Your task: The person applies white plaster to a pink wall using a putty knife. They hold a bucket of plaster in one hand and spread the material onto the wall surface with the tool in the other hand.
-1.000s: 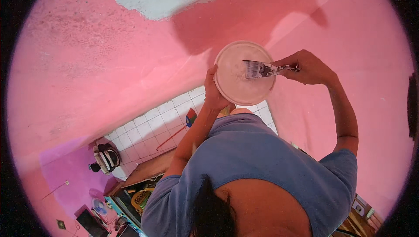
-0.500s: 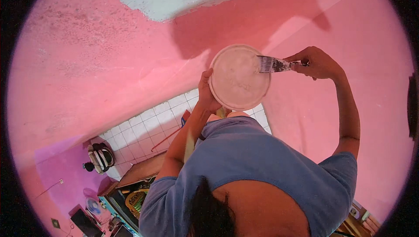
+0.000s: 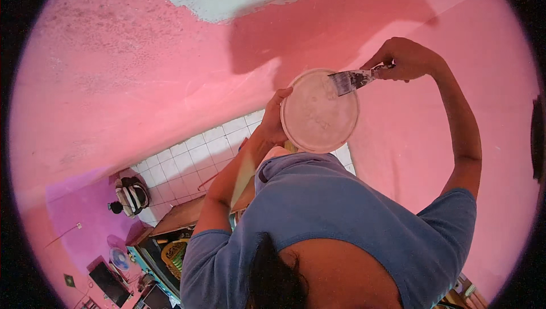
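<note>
With right hand [image 3: 408, 60], pinching a putty knife [image 3: 348, 82] by its handle over a round pale disc [image 3: 319, 118]; with left hand [image 3: 273, 120], gripping the disc's rim.

The head view comes from the left one of two fisheye cameras worn side by side on the person's head, facing steeply down past the chest. A dark rim frames a round, very wide field. Closest to the lens, the blue shirt [image 3: 330, 195] fills the lower middle. About arm's reach away, the left hand [image 3: 274, 120] and right hand [image 3: 412, 60] sit above centre. The pink wall [image 3: 142, 93] spans the top and both sides; the tiled floor [image 3: 196, 152] lies farther below, and the fan [image 3: 119, 259] looks small and distant at lower left.
</note>
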